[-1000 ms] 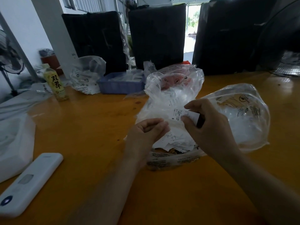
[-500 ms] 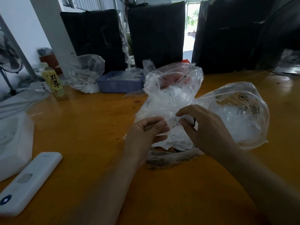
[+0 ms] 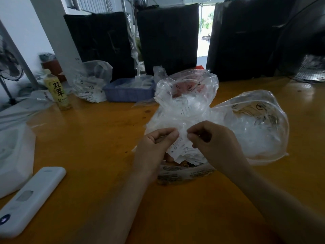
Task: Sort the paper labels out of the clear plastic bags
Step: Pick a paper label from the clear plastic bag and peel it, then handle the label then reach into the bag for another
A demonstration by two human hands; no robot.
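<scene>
An orange wooden surface [image 3: 88,147] holds a white remote control [image 3: 29,199] at near left, a yellow-labelled drink bottle [image 3: 57,91] farther back, and a blue plastic tray [image 3: 128,93] before dark padded chairs [image 3: 167,39].

Print on the paper labels [image 3: 182,152] is too small to read, and the left hand [image 3: 154,147] and right hand [image 3: 214,141] cover part of the pile, so how far it spreads under them cannot be told. The small clear bag [image 3: 182,136] pinched between the two hands is blurred; whether a label sits inside it cannot be told. The white remote [image 3: 29,199] and white container [image 3: 14,155] are cut off by the left edge, the fan [image 3: 309,69] by the right edge, and the blue tray [image 3: 128,92] contents are indistinct.
</scene>
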